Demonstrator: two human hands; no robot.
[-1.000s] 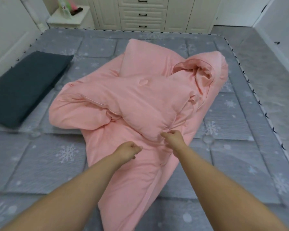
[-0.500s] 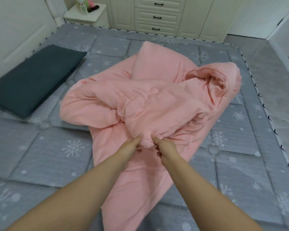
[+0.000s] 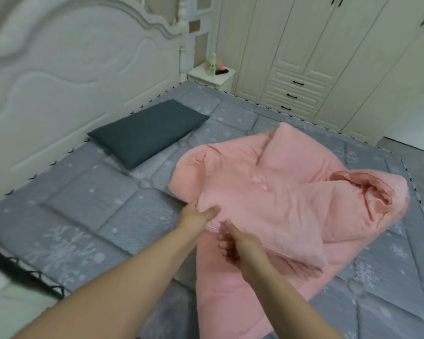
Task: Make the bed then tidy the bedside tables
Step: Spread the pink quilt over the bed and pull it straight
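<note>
A crumpled pink quilt (image 3: pixel 287 192) lies in a heap on the grey snowflake-patterned mattress (image 3: pixel 83 209). My left hand (image 3: pixel 197 216) grips a corner of the quilt, thumb on top and fingers tucked under the fabric. Just to its right, my right hand (image 3: pixel 238 243) hovers over the quilt's piped edge with its fingers loosely curled; whether it pinches the fabric is unclear. A flat dark grey pillow (image 3: pixel 147 132) rests near the white headboard (image 3: pixel 66 77). The bedside table (image 3: pixel 212 75) stands beyond the bed's far corner.
On the bedside table are a clear bottle (image 3: pixel 212 64), something pink and a dark object. A cream wardrobe with drawers (image 3: pixel 296 91) runs along the far wall. Grey floor (image 3: pixel 411 155) shows past the bed's right edge.
My view has swung left, bringing in the headboard. My left hand has taken hold of the quilt corner and pulled it leftward. My right hand has dropped back slightly.
</note>
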